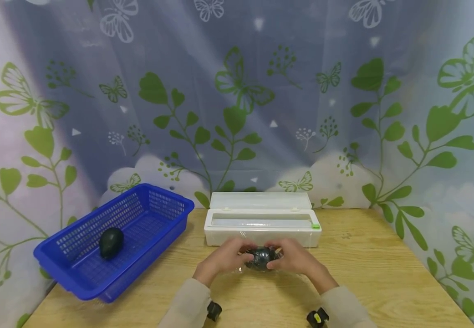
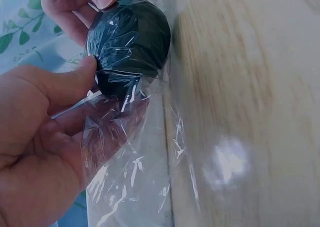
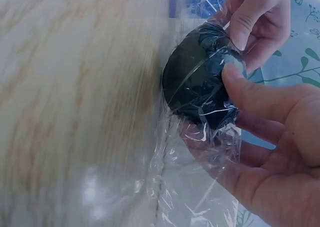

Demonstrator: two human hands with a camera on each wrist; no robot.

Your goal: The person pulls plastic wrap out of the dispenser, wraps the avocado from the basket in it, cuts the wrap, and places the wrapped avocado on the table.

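Note:
Between the two hands, low over the wooden table, is a dark green avocado [image 1: 260, 259] with clear cling film [image 2: 135, 167] around it. My left hand [image 1: 227, 257] holds one end, its thumb against the film-covered skin and its fingers curled behind. On the opposite end, my right hand [image 1: 296, 258] grips in the same way, thumb on the near side. Seen from the right wrist, the film lies creased over the avocado [image 3: 197, 77], and loose folds trail below the fingers. Film also spreads over the tabletop near the hands.
Just behind the hands stands a white cling film dispenser [image 1: 261, 232], lid raised, with a green piece at its right end. At left, a blue plastic basket [image 1: 146, 269] holds another avocado [image 1: 111, 243]. A patterned curtain [image 1: 261, 150] hangs behind the wooden table [image 1: 364, 273].

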